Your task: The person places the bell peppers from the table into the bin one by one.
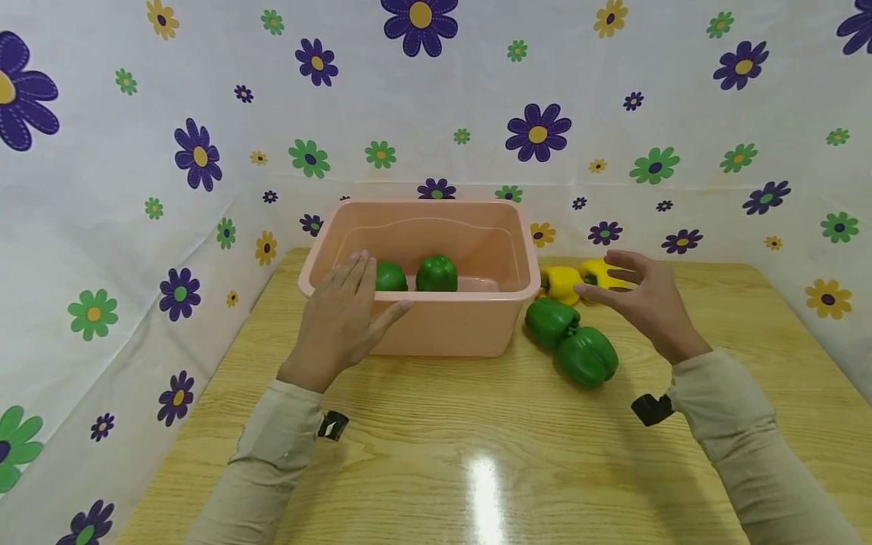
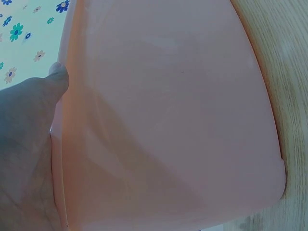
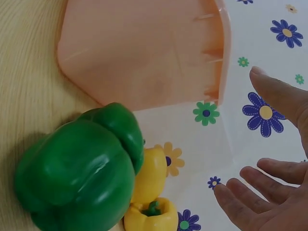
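A pink plastic bin (image 1: 436, 327) stands on the wooden table, with two green bell peppers (image 1: 437, 274) inside it. My left hand (image 1: 338, 318) rests on the bin's front rim at the left, fingers straight and thumb spread along the edge; it partly covers one pepper. Right of the bin, two more green bell peppers (image 1: 587, 357) lie end to end. Behind them sit two yellow bell peppers (image 1: 562, 284), also seen in the right wrist view. Above and beside these hovers my right hand (image 1: 643, 303), its fingers spread apart from the thumb, holding nothing.
The light wooden table (image 1: 422, 439) reaches to a white flower-patterned cloth (image 1: 450, 106) hanging behind and at the sides. Small black devices (image 1: 652, 409) are strapped at both wrists.
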Demonstrator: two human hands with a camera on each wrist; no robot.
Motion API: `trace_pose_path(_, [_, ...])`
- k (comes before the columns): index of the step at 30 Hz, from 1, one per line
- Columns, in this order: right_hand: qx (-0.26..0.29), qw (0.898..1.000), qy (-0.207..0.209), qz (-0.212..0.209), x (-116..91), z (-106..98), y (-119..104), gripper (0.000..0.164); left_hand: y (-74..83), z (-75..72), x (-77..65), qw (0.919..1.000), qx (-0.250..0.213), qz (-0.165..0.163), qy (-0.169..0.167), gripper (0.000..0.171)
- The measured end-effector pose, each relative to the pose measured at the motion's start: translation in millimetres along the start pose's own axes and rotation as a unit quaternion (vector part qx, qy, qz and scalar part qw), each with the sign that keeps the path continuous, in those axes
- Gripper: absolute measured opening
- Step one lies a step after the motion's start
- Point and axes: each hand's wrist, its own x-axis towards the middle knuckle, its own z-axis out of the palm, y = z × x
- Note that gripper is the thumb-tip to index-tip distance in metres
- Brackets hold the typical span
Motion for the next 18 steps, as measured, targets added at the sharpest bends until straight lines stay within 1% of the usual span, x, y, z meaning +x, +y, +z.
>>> trace_pose_path(4, [-0.005, 1.0, -0.018, 0.014, -1.8, 0.2, 7.2, 0.095, -0.3, 0.2, -0.3, 1.0, -0.001, -0.001, 0.001, 0.091])
trace_pose_path(18, [-0.042, 0.996, -0.056, 0.057, -11.0, 6.1, 27.6, 0.103, 0.9, -2.1, -0.4, 1.0, -0.001, -0.001, -0.004, 0.092])
